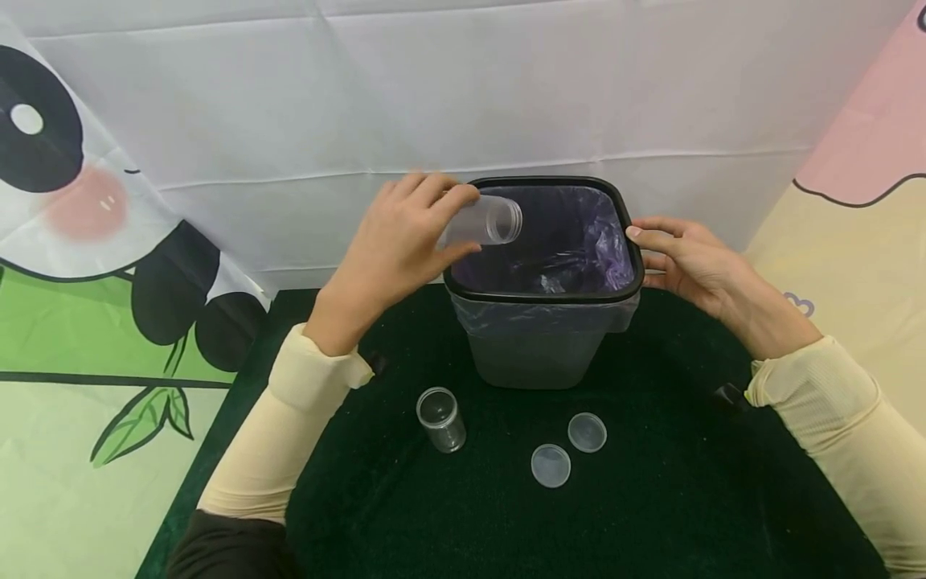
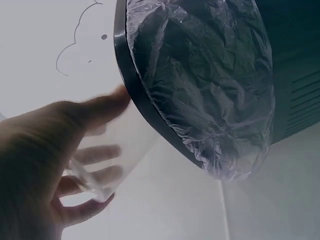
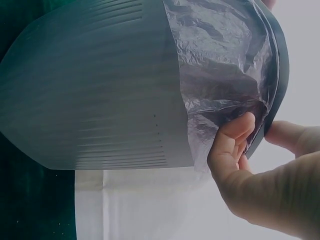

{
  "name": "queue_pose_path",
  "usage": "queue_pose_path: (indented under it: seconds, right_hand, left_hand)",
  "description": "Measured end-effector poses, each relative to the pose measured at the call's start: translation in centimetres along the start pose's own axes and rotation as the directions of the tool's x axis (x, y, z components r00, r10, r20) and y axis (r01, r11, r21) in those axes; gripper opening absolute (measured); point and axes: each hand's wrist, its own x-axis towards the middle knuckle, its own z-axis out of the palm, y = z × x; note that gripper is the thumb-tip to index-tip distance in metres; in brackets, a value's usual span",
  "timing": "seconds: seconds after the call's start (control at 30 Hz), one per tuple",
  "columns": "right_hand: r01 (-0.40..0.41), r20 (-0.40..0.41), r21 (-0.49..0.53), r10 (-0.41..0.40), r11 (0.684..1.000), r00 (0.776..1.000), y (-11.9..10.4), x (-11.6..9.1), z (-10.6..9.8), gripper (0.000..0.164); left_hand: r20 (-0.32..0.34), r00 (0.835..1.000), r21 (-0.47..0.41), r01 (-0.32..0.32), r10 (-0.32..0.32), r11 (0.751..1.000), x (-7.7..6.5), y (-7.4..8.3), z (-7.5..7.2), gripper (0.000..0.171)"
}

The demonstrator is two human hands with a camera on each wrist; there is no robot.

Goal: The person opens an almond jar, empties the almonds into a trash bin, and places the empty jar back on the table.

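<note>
My left hand (image 1: pixel 405 237) grips a clear plastic jar (image 1: pixel 483 221), tipped on its side with its open mouth toward the inside of a trash bin. In the left wrist view, the fingers show through the jar (image 2: pixel 122 145) close beside the bin's dark rim (image 2: pixel 135 82). The grey bin (image 1: pixel 535 354) has a black rim and a thin purplish liner bag (image 1: pixel 571 237) folded over its edge. At the bin's right side, my right hand (image 1: pixel 694 261) holds the rim, thumb on top and fingers curled below against the liner (image 3: pixel 220 65).
A second clear jar (image 1: pixel 443 420), lidless, stands on the dark green cloth (image 1: pixel 492 523) in front of the bin. Two round translucent lids (image 1: pixel 587 433) lie to its right. Behind the bin hangs a white printed backdrop (image 1: pixel 362 96).
</note>
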Motion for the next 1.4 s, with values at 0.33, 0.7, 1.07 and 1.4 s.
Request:
queue_pose_path:
  seconds: [0.33, 0.7, 1.07, 1.4]
  right_hand:
    - [-0.003, 0.003, -0.012, 0.003, 1.0, 1.0, -0.1, 0.1, 0.1, 0.079]
    - [0.001, -0.002, -0.011, -0.001, 1.0, 1.0, 0.1, 0.2, 0.0, 0.077]
    - [-0.006, -0.001, -0.025, 0.006, 1.0, 1.0, 0.0, 0.3, 0.2, 0.077]
    - [0.008, -0.01, -0.034, -0.008, 0.999, 1.0, 0.0, 0.5, 0.4, 0.074]
  left_hand:
    - [0.038, 0.999, -0.035, -0.038, 0.039, 0.999, 0.1, 0.7, -0.2, 0.052]
    - [0.099, 0.994, -0.063, -0.045, 0.051, 0.997, 0.1, 0.5, 0.0, 0.053]
    - [0.076, 0.989, -0.273, 0.146, -0.13, 0.951, 0.7, 0.5, -0.8, 0.055]
    - [0.248, 0.956, -0.122, 0.194, -0.16, 0.973, 1.0, 0.7, 0.1, 0.055]
